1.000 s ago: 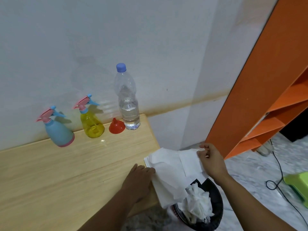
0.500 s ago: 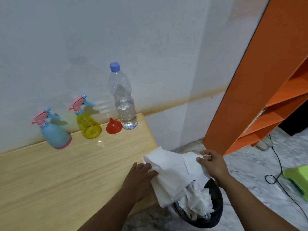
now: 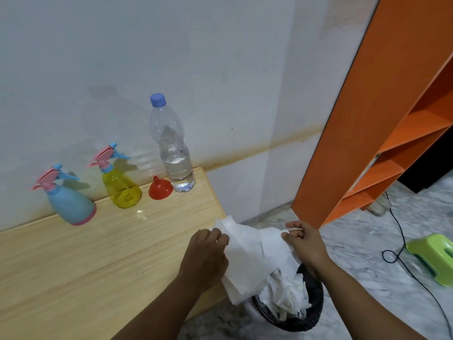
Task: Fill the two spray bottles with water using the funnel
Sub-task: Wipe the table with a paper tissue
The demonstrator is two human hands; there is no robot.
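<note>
A blue spray bottle [image 3: 71,204] and a yellow spray bottle [image 3: 121,188], both with pink triggers, stand against the wall on the wooden table [image 3: 73,261]. A red funnel [image 3: 160,187] lies mouth-down beside a clear water bottle [image 3: 175,153] with a blue cap, about a third full. My left hand [image 3: 204,257] and my right hand [image 3: 305,244] both pinch a white paper towel [image 3: 247,256] at the table's right end, above a bin. Both hands are far from the bottles.
A black bin [image 3: 308,312] stuffed with crumpled white tissue sits on the floor below the towel. An orange shelf unit [image 3: 367,133] stands to the right. A black cable [image 3: 402,244] and a green stool [image 3: 434,256] lie on the marble floor.
The two hands have drawn closer together, bunching the paper towel. My right hand moved down and left toward the bin. The bottles and funnel have not moved.
</note>
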